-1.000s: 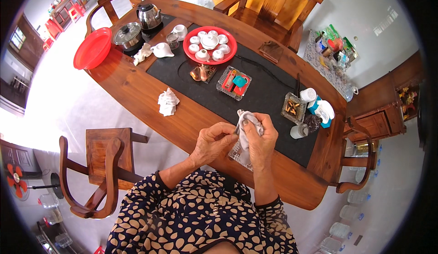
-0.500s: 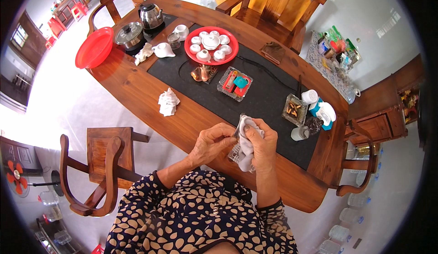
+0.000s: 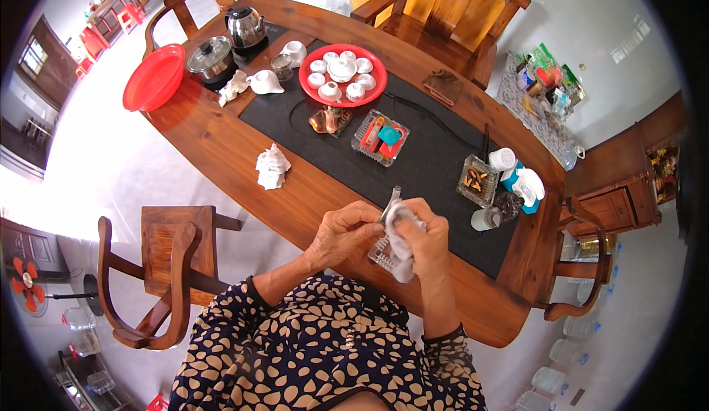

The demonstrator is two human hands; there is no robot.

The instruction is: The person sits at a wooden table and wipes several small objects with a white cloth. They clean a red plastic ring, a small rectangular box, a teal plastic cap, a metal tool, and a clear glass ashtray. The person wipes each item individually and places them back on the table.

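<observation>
A slim, shiny metal-looking piece (image 3: 396,194) is pinched in the fingers of my left hand (image 3: 341,232), over the table's near edge. Its exact kind I cannot make out, since fingers and fabric cover most of it. My right hand (image 3: 428,235) is closed on a pale grey cloth (image 3: 401,252), pressing it against that piece. Below the cloth, part of a clear patterned glass dish (image 3: 381,254) shows. Crumpled white tissue (image 3: 272,166) lies on the wood to the left. Beyond my hands, a square glass ashtray (image 3: 380,138) holds red packs and a teal item.
Farther off stands a red tray (image 3: 343,52) of white teacups. A kettle (image 3: 245,28), a lidded pot (image 3: 211,58) and a red basin (image 3: 153,79) occupy the far left. On the right are an ashtray with butts (image 3: 477,178), a spray bottle (image 3: 526,183) and a jar (image 3: 486,217).
My right hand has shifted the cloth slightly downward along the slim piece, so more of its upper end shows. My left hand stays nearly in place.
</observation>
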